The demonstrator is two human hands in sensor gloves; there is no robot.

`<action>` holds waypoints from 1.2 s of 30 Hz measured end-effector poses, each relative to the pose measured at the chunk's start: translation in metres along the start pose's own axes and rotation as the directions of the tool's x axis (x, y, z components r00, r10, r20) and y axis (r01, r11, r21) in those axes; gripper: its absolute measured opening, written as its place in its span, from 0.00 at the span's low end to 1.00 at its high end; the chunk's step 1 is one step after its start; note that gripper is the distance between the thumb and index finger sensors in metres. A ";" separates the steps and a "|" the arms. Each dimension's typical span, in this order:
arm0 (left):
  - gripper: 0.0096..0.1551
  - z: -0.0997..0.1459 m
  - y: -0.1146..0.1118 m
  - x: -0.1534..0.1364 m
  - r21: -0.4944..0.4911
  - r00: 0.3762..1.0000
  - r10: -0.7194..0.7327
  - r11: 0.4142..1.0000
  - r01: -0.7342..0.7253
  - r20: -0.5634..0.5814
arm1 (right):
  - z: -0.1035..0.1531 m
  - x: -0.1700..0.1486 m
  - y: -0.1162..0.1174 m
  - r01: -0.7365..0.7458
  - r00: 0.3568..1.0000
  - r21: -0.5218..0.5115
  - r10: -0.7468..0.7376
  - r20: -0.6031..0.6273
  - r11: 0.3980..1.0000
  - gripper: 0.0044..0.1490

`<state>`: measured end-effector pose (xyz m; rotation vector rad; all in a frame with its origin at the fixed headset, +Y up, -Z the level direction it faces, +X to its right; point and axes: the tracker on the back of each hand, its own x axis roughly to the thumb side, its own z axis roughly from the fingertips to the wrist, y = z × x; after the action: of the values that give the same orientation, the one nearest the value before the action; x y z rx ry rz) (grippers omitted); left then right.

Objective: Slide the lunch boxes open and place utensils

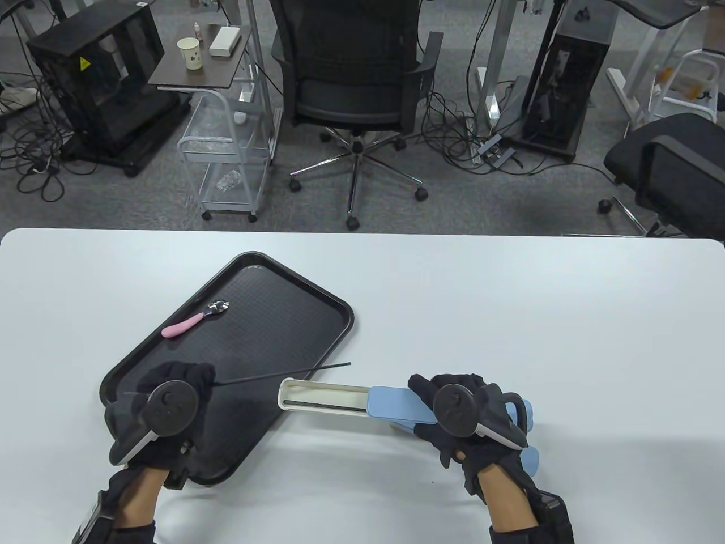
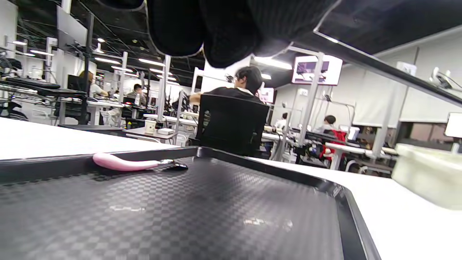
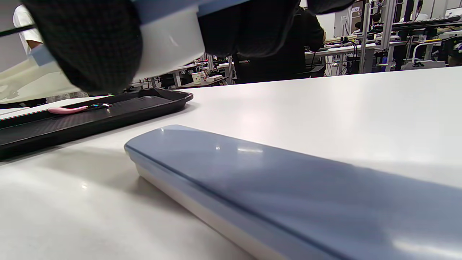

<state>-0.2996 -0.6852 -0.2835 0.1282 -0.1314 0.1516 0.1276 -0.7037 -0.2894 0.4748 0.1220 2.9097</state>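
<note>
A: Left hand (image 1: 170, 405)?
B: Hovering over the near end of the black tray (image 1: 317, 334), fingers pinched on one black chopstick (image 1: 294, 373), tip reaching out past the tray's right rim.
A: Right hand (image 1: 461, 411)?
B: Curled around the held lunch box (image 1: 323, 399), raised off the white bench (image 1: 510, 317). Blue lid (image 1: 396, 405) slid back toward the wrist, cream base exposed, second chopstick (image 1: 323, 403) lying inside.
A: Any other box?
B: Closed lunch box (image 3: 288, 195) flat on the bench, directly beneath the right hand, blue lid on top.
A: On the tray?
B: Pink-handled spoon (image 1: 195, 320) near the far left rim, bowl pointing away.
</note>
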 end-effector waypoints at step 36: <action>0.24 0.025 -0.024 0.098 0.159 0.895 -0.336 0.940 0.302 0.292 | 0.002 0.031 0.005 0.013 0.994 -0.008 -0.012 0.109 1.000 0.50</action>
<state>-0.2026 -0.6985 -0.2485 0.2822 -0.4200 -0.1945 0.0981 -0.7025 -0.2778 0.6281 0.0966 2.8634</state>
